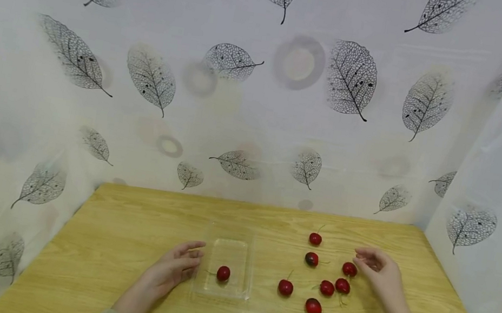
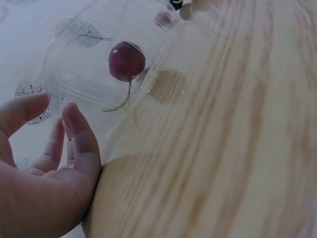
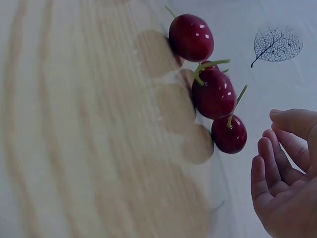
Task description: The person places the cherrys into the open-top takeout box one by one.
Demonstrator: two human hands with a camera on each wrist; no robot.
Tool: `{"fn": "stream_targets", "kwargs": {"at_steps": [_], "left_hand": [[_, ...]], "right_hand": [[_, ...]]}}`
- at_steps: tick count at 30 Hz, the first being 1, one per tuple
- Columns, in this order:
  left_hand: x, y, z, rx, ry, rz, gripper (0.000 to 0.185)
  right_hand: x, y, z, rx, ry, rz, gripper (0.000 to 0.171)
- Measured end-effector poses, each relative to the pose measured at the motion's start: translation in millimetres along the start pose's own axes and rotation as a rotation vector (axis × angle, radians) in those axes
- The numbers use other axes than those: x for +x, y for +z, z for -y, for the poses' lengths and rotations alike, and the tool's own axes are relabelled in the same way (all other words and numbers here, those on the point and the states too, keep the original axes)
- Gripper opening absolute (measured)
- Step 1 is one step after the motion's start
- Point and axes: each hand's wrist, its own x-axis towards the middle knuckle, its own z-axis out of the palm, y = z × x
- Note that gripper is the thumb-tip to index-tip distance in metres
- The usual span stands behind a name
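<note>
Head: nearest cherry [image 1: 349, 269], right of centre, lies just below and left of the fingertips of the right hand [image 1: 379, 272], the closer hand, relaxed and grasping nothing; box [image 1: 237, 255] at lower centre. Left wrist: left hand [image 2: 44, 193], lower left, has loose fingers at the box's end wall, contact uncertain. Right wrist: a gap parts the fingertips, lower right, from the nearest cherry, whose stem [image 3: 239, 104] slants to upper right.
</note>
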Motion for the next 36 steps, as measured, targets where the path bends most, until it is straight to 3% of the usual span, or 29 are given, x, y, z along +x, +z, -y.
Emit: {"fn": "stream_targets", "kwargs": {"at_steps": [13, 26, 36], "left_hand": [[-0.1, 1.0, -1.6, 0.011, 0.001, 0.002, 0.053], [-0.3, 0.6, -1.5, 0.012, 0.009, 0.004, 0.052], [-2.0, 0.4, -1.0, 0.001, -0.003, 0.010, 0.053]], "right_hand": [[-0.3, 0.1, -14.1, -0.031, 0.102, 0.073, 0.037], [-0.1, 3.5, -21.5, -0.016, 0.060, 0.126, 0.038], [-2.2, 3.6, -18.7, -0.046, 0.098, 0.157, 0.039]]}}
